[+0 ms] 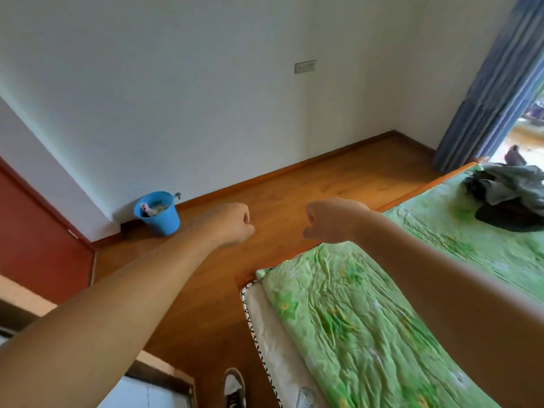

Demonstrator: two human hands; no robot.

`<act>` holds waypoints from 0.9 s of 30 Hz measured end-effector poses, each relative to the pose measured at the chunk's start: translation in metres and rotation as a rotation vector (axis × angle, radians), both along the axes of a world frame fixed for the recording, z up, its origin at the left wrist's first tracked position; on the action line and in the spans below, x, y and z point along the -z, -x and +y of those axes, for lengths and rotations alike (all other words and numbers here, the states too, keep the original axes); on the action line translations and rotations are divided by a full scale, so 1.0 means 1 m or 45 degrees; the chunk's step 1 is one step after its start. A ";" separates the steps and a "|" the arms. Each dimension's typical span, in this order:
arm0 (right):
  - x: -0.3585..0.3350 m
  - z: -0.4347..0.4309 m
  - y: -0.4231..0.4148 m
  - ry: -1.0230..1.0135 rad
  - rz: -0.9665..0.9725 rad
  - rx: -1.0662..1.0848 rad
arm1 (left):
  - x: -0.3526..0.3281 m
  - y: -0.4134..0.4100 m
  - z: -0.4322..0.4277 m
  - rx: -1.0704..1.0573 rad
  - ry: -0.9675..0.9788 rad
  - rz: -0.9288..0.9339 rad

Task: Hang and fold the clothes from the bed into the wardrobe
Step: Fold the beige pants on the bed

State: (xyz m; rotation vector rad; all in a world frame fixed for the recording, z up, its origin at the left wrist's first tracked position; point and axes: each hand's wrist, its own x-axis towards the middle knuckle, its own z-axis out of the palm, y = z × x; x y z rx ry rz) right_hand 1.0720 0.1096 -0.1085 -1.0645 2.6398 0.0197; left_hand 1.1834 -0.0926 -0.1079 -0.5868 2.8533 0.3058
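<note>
Currently I have both arms stretched out over the wooden floor (294,187) beside the bed (368,319), with my left hand (232,225) and my right hand (332,220) each clenched into a fist around nothing, near one another but apart. The clothes (512,198) lie in a dark, crumpled heap at the bed's far right corner, on its green sheet, well apart from both hands. A blue bucket (157,213) stands on the floor against the wall, left of my left hand.
</note>
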 end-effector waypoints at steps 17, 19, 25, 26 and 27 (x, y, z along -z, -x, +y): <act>0.012 -0.075 0.145 -0.001 0.067 0.611 | 0.038 0.245 -0.104 0.609 -0.060 0.052; 0.020 -0.082 0.161 0.002 0.083 0.612 | 0.044 0.261 -0.113 0.622 -0.069 0.065; 0.040 -0.133 0.221 -0.004 0.040 0.657 | 0.056 0.320 -0.168 0.649 -0.083 0.015; 0.044 -0.145 0.234 0.002 0.057 0.668 | 0.059 0.335 -0.180 0.666 -0.074 0.018; 0.047 -0.157 0.247 0.008 0.071 0.683 | 0.061 0.352 -0.193 0.684 -0.068 0.023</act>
